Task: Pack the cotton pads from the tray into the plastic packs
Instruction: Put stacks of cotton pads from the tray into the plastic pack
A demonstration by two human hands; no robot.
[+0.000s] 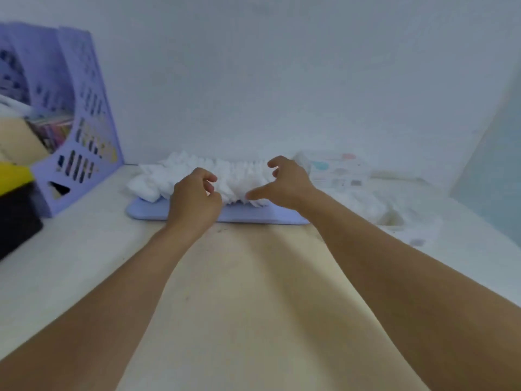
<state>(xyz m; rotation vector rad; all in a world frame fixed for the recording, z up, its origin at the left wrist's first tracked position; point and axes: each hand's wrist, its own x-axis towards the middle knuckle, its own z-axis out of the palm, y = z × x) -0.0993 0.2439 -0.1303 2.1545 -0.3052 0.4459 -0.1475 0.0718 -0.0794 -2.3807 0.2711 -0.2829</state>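
A long heap of white cotton pads point(242, 176) lies on a flat lilac tray point(253, 216) near the wall. My left hand point(194, 197) hovers over the tray's front, fingers curled, holding nothing that I can see. My right hand point(284, 183) is spread over the right part of the heap, thumb and fingers apart, its thumb tip against the pads. Clear plastic packs point(375, 204) lie crumpled on the table to the right of the tray, and a printed pack point(338, 167) stands behind them by the wall.
A lilac perforated file holder point(81, 131) with papers stands at the back left. A yellow and black object point(14, 193) sits at the left edge. The pale table point(245, 292) stretches toward me between my forearms. A wall closes the back.
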